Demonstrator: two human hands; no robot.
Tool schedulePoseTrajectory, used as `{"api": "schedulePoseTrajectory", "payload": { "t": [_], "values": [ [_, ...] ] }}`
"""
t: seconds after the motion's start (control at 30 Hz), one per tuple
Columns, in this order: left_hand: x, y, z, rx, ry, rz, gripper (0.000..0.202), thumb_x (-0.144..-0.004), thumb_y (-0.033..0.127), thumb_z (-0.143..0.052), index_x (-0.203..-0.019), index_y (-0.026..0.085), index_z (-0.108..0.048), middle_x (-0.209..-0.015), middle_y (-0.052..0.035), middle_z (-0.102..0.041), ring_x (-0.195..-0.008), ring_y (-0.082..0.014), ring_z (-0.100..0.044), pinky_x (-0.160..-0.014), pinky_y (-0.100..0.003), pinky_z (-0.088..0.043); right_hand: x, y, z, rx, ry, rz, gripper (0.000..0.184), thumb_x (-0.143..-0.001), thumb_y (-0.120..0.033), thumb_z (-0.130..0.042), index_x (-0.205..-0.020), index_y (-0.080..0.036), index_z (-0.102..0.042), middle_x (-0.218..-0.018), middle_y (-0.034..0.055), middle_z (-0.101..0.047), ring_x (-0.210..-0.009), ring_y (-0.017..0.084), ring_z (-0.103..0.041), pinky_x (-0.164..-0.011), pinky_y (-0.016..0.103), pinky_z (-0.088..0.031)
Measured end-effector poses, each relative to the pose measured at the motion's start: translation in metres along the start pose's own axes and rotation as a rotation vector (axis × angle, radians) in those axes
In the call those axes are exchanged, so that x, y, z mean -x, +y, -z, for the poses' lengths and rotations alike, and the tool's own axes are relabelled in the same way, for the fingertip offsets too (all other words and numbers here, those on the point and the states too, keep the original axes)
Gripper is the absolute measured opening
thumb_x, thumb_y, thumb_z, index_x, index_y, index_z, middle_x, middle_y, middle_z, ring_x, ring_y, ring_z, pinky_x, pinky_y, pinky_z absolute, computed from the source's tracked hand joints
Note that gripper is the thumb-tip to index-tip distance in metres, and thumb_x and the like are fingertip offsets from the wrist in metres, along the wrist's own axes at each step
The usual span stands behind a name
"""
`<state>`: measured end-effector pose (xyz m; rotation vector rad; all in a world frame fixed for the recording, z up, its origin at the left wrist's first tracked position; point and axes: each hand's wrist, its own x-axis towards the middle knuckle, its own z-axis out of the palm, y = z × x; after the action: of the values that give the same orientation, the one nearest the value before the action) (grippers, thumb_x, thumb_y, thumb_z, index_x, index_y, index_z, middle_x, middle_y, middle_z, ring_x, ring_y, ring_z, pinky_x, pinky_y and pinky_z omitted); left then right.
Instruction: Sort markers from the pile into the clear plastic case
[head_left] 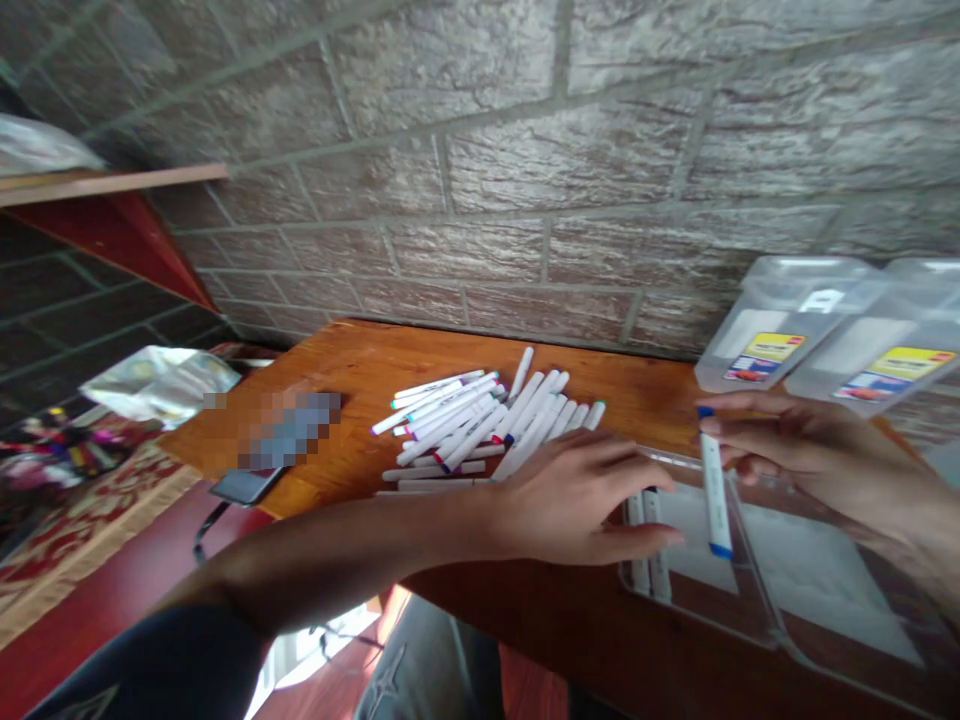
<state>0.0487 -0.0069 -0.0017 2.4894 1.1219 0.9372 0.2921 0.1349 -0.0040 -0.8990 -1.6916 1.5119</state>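
Observation:
A white marker with blue ends (715, 495) hangs nearly upright from my right hand (802, 445), pinched near its upper end between thumb and fingers. It is over the clear plastic case (772, 600), which lies opened out with two halves. My left hand (577, 495) reaches over the case's left edge, thumb and fingers apart, holding nothing that I can see. Just beyond its fingertips, a few white markers (658, 560) lie side by side in the left part of the case. Behind the left hand spreads a loose pile of white markers (465, 415) with coloured ends, partly hidden by that hand.
Two translucent plastic containers (765, 320) with yellow and blue labels stand against the brick wall (495, 160). A phone-like device (251, 484), partly blurred out, rests at the left of the wooden table (360, 350). Farther left are a silvery bag (161, 385) and a shelf (112, 185).

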Motion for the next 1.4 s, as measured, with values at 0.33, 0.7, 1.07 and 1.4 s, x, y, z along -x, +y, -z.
{"api": "schedulePoseTrajectory", "payload": {
  "t": [0.33,0.7,1.07,1.4],
  "values": [
    [0.012,0.001,-0.002,-0.062,0.039,0.061,0.032,-0.091,0.038,-0.073,-0.117,0.02,-0.068,-0.111,-0.0097,-0.074,-0.104,-0.0238,-0.068,-0.095,-0.037,-0.052,0.021,-0.019,-0.025,-0.033,-0.017,-0.24,0.036,-0.072,-0.03,-0.09,-0.096,-0.018,-0.066,-0.06,-0.001,-0.071,-0.048,0.012,-0.066,-0.044,0.021,-0.056],
    [0.014,0.008,-0.012,-0.158,-0.072,-0.201,0.038,-0.094,0.047,-0.067,-0.118,0.017,-0.068,-0.111,-0.0109,-0.075,-0.105,-0.0255,-0.066,-0.098,-0.04,-0.051,0.021,0.0,-0.034,0.008,-0.111,-0.229,0.042,-0.069,-0.036,-0.092,-0.093,-0.017,-0.064,-0.062,-0.0041,-0.067,-0.044,0.009,-0.062,-0.033,0.016,-0.044],
    [0.016,0.016,-0.018,-0.308,-0.196,-0.287,0.027,-0.1,0.024,-0.06,-0.124,0.014,-0.068,-0.132,-0.009,-0.072,-0.126,-0.0263,-0.061,-0.111,-0.042,-0.051,0.024,0.012,-0.034,0.164,-0.142,-0.16,0.021,-0.081,-0.033,-0.081,-0.091,-0.018,-0.07,-0.062,-0.0039,-0.065,-0.044,0.009,-0.057,-0.032,0.015,-0.041],
    [0.016,0.017,-0.019,-0.32,-0.196,-0.302,0.024,-0.099,0.021,-0.061,-0.119,0.011,-0.071,-0.128,-0.01,-0.074,-0.126,-0.0277,-0.063,-0.111,-0.042,-0.053,0.025,0.009,-0.038,0.332,-0.127,-0.035,0.009,-0.082,-0.026,-0.076,-0.084,-0.019,-0.08,-0.061,-0.0013,-0.068,-0.045,0.009,-0.053,-0.038,0.019,-0.04]
  ]
}}
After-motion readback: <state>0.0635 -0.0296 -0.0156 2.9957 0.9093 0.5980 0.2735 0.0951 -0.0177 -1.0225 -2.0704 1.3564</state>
